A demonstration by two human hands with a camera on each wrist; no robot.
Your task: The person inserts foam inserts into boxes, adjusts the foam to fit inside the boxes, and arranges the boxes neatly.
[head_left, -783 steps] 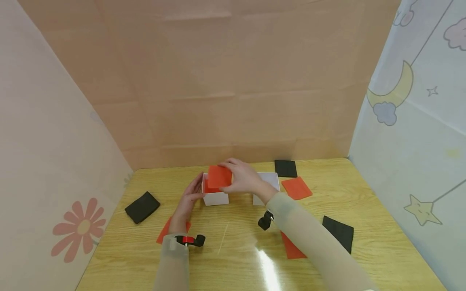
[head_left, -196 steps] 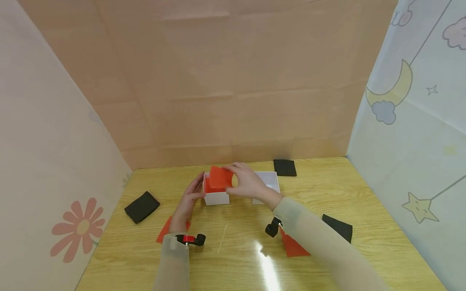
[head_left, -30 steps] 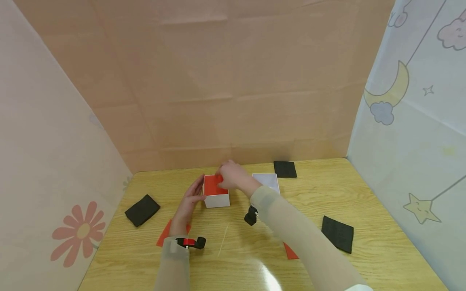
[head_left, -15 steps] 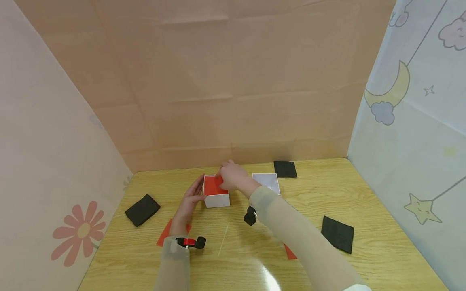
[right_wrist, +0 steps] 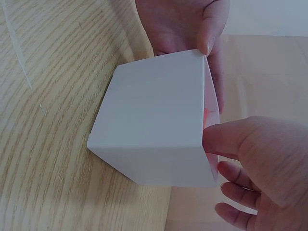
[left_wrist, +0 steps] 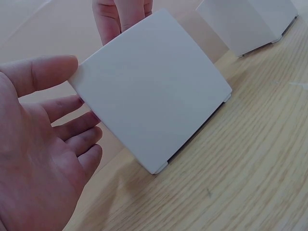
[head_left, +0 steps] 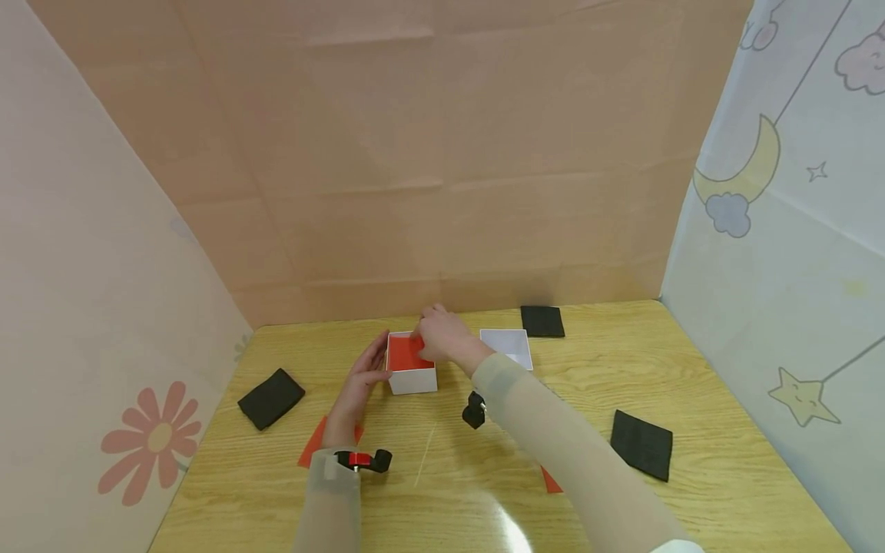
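Note:
A white open-topped box (head_left: 412, 382) stands near the table's back edge, with a folded red cloth (head_left: 404, 353) inside it close to the rim. My left hand (head_left: 358, 382) steadies the box from the left, thumb at the front corner and loosely straight fingers along the side wall. My right hand (head_left: 445, 336) reaches over the right rim, thumb and forefinger inside the box at the cloth's edge, which bends up between them. In the right wrist view the box (right_wrist: 156, 103) hides those fingertips; the remaining fingers curl loosely outside.
A second white box (head_left: 506, 347) sits to the right. Folded black cloths lie at the left (head_left: 271, 399), back right (head_left: 542, 321) and right (head_left: 641, 445). Red cloths show partly under my left wrist (head_left: 316, 442) and right forearm (head_left: 550, 480).
From 6.5 seconds ago, the red cloth went from above the box down into it, my right hand lowering with it. The red cloth formerly at the back right is gone. Both hands barely moved this last second.

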